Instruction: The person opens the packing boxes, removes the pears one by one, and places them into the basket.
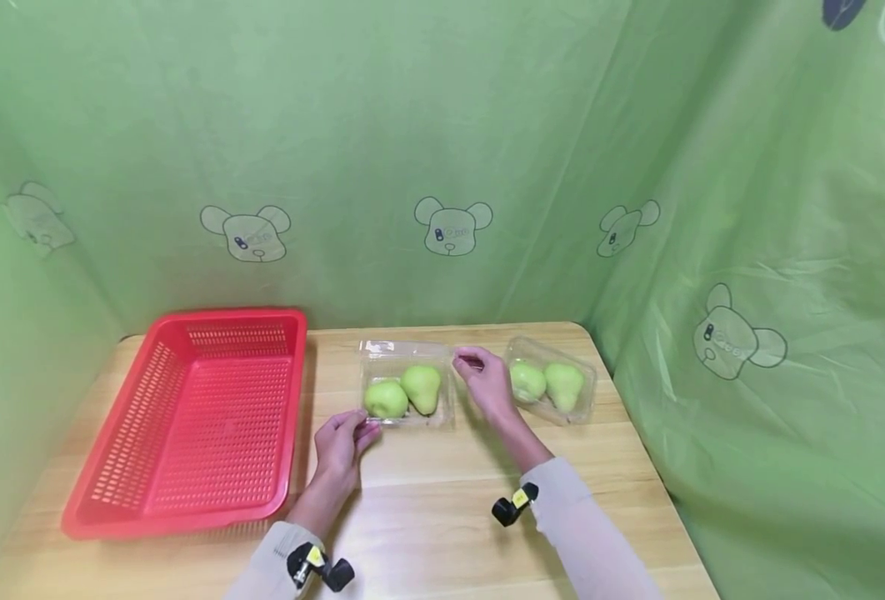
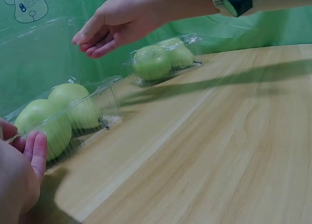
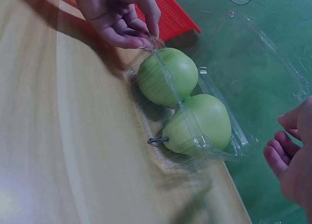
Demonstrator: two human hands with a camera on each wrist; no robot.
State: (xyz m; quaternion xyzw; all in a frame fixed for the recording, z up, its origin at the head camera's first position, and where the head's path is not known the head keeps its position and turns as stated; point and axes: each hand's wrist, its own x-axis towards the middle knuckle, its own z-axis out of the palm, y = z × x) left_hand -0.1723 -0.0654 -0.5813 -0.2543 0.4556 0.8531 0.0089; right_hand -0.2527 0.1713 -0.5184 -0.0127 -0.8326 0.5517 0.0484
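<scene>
A clear plastic clamshell box [image 1: 446, 412] lies on the table with its lid [image 1: 393, 350] raised at the back. Inside sit a round green fruit like an apple [image 1: 386, 399] and a green pear [image 1: 421, 385], whose dark stem shows in the right wrist view. My left hand [image 1: 340, 443] pinches the box's near left corner. At the right edge of the raised lid, my right hand [image 1: 486, 382] has thumb and fingertips together on the thin plastic. Farther right stands a second clear box [image 1: 587, 402] with another round green fruit [image 1: 527, 382] and a pear [image 1: 564, 386].
A red plastic basket [image 1: 221, 442] with perforated walls stands on the left of the wooden table [image 1: 442, 517]; no contents show in it. Green curtains [image 1: 352, 150] with printed bear heads hang behind and at both sides, close to the table's back edge.
</scene>
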